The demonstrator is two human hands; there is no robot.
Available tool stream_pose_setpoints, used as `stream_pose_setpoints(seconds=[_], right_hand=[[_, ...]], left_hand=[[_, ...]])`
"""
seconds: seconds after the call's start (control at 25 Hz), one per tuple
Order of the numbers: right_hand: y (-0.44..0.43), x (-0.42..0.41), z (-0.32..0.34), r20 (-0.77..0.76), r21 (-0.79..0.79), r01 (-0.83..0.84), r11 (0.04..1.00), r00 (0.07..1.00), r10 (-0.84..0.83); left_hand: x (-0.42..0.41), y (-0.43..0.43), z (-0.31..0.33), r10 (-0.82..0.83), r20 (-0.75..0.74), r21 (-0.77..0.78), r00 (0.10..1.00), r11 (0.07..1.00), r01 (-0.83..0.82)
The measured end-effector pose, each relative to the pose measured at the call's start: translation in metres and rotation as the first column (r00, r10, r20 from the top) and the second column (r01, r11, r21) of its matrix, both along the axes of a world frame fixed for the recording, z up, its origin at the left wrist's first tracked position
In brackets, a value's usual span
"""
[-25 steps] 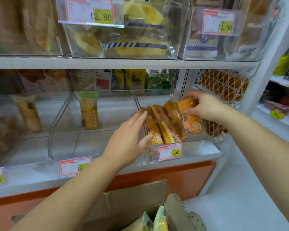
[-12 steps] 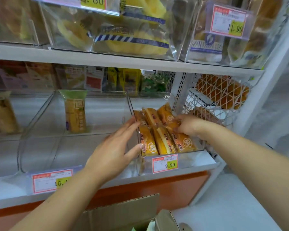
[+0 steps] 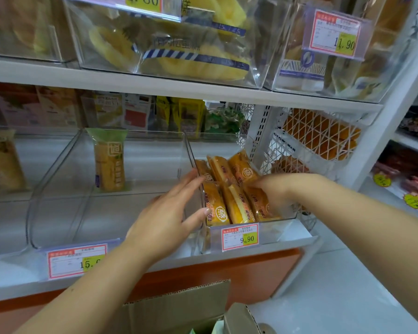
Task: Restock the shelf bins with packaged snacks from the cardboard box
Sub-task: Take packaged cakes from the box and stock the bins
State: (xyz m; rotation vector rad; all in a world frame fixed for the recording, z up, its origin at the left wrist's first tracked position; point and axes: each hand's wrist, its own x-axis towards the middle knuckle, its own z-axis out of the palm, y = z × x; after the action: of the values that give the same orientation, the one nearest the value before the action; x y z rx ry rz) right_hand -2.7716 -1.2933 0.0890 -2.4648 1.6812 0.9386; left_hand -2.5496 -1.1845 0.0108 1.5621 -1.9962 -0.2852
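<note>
Your right hand (image 3: 273,189) pinches the rightmost orange plastic-wrapped snack pack (image 3: 258,203) inside the clear plastic shelf bin (image 3: 273,227), long axis leaning back from your fingertips, while your left hand (image 3: 169,213), fingers spread, braces the bin's left wall.

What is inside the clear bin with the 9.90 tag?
Orange snack packs stand in rows inside the clear bin. The right hand covers the packs on the right side, so the full count stays hidden.

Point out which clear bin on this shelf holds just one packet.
The middle bin: a lone green-topped packet stands upright in it; the 9.90 bin holds several.
</note>
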Motion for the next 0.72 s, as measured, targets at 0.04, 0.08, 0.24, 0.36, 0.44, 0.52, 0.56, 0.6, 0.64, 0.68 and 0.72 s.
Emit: stream_pose_setpoints(seconds=[0.04,0.08,0.24,0.36,0.44,0.52,0.56,0.6,0.64,0.68,0.72], right_hand=[[0.0,0.0,-0.003,-0.002,-0.009,-0.007,1.0,1.0,0.007],[0.0,0.001,-0.004,-0.007,-0.024,-0.011,1.0,1.0,0.011],[0.008,0.002,-0.007,0.02,-0.04,0.021,0.999,1.0,-0.02],[0.038,0.0,0.004,0.257,-0.181,0.011,0.983,0.966,0.037],[0.076,0.003,0.008,0.556,-0.292,0.044,0.955,0.82,0.132],[0.123,0.012,0.003,0.794,-0.176,0.069,0.982,0.599,0.1],[0.143,0.017,-0.006,0.831,-0.033,0.028,0.999,0.555,0.012],[0.16,0.024,-0.021,0.799,0.115,-0.051,0.992,0.598,-0.062],[0.171,0.03,-0.041,0.706,0.203,-0.145,0.968,0.707,-0.042],[0.181,0.038,-0.063,0.592,0.255,-0.228,0.94,0.805,0.035],[0.188,0.045,-0.09,0.486,0.298,-0.276,0.914,0.868,0.103]], left_hand=[[0.0,0.0,0.0,-0.003,0.007,0.005,1.0,1.0,0.003],[0.0,0.0,-0.001,-0.008,0.018,0.008,1.0,1.0,0.008],[-0.001,-0.002,0.003,0.002,0.007,-0.001,1.0,1.0,-0.002],[0.001,0.02,0.005,0.021,-0.129,-0.09,0.991,0.995,-0.033],[0.009,0.055,-0.001,0.03,-0.139,-0.19,0.99,0.98,-0.056],[0.021,0.1,-0.025,0.035,-0.11,-0.179,0.993,0.982,-0.054],[0.027,0.12,-0.041,0.038,-0.095,-0.099,0.995,0.994,-0.047],[0.034,0.139,-0.06,0.039,-0.077,0.031,0.996,0.999,-0.037],[0.04,0.154,-0.08,0.028,-0.051,0.169,0.998,0.985,-0.019],[0.045,0.169,-0.101,0.01,-0.026,0.295,1.0,0.956,-0.001],[0.048,0.182,-0.12,-0.008,-0.011,0.393,1.0,0.92,0.012]])
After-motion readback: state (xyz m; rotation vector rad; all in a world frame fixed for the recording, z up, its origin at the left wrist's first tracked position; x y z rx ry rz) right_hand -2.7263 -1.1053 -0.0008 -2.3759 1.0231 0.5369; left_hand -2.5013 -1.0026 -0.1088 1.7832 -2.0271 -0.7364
